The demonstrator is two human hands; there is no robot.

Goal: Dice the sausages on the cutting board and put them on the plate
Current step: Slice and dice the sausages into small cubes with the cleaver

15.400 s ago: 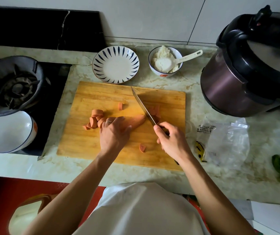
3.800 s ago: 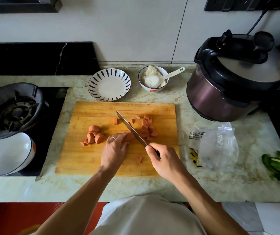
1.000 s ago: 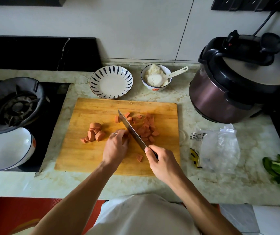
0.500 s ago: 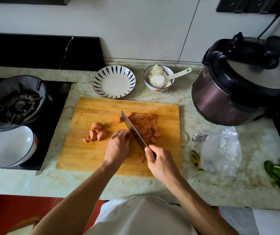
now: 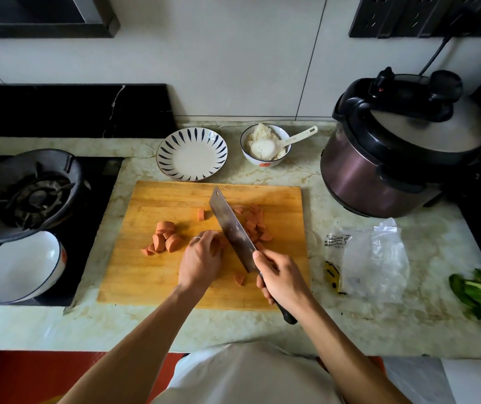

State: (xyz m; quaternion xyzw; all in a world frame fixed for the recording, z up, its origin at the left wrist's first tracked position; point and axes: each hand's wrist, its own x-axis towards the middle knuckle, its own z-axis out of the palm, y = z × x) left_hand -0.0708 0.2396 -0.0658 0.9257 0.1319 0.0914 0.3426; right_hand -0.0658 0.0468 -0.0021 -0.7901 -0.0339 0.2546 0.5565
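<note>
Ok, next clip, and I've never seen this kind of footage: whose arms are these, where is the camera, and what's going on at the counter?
No machine here: a person wears a camera on the head, looking down at their own arms. The right hand has its grip on a knife. The left hand steadies a sausage piece beside the blade on the cutting board. Cut sausage pieces lie in piles either side. Behind the board sit an empty striped plate, a bowl of rice and a cooker.

One head-worn wide-angle view, steeply down and forward, close above the rectangular wooden cutting board (image 5: 175,275) on the pale marble tabletop (image 5: 350,322).
</note>
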